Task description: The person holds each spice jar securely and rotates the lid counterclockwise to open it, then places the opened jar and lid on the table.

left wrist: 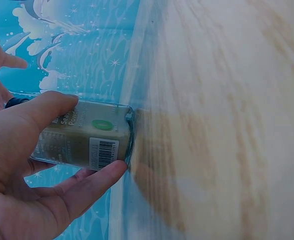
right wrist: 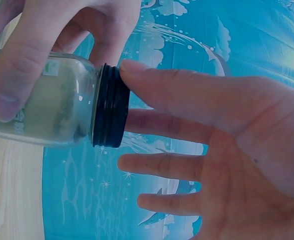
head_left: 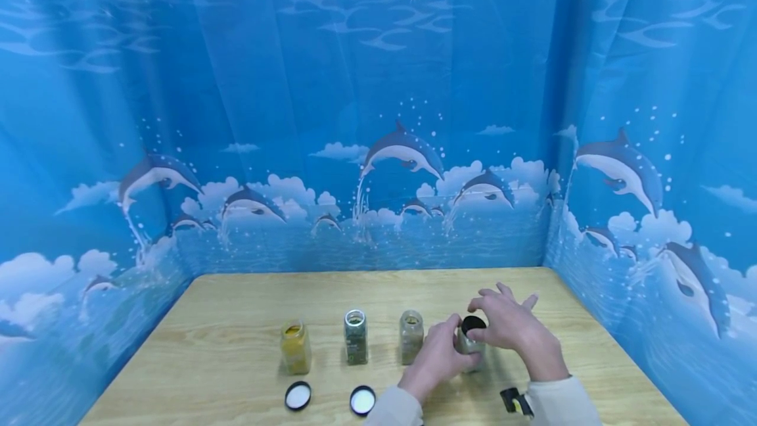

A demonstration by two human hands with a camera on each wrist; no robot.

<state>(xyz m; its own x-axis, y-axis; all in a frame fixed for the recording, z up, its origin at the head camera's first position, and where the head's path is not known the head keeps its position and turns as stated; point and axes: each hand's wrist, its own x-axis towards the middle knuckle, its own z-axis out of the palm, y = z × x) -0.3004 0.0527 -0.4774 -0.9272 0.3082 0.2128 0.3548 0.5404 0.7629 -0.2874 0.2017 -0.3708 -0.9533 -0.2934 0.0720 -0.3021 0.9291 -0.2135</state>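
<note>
A square glass jar of seasoning powder (head_left: 471, 346) with a black lid (right wrist: 111, 107) stands upright toward the right of the table. My left hand (head_left: 440, 355) grips its body, thumb on one face and fingers round the other side. In the left wrist view the jar's label with a green oval and a barcode (left wrist: 105, 153) shows between thumb and fingers. My right hand (head_left: 516, 329) is at the top of the jar, pinching the lid with the thumb at its rim and the index fingertip hidden behind it. Its other fingers (right wrist: 162, 166) stretch out past the lid.
Left of my hands stand three lidless jars: one with yellow powder (head_left: 296, 350), one with dark green contents (head_left: 356, 340), one with brownish contents (head_left: 411, 340). Two upturned black lids (head_left: 298, 396) lie in front. A small black-and-yellow object (head_left: 514, 401) lies by my right sleeve. Dolphin-print curtains (head_left: 378, 117) enclose the table.
</note>
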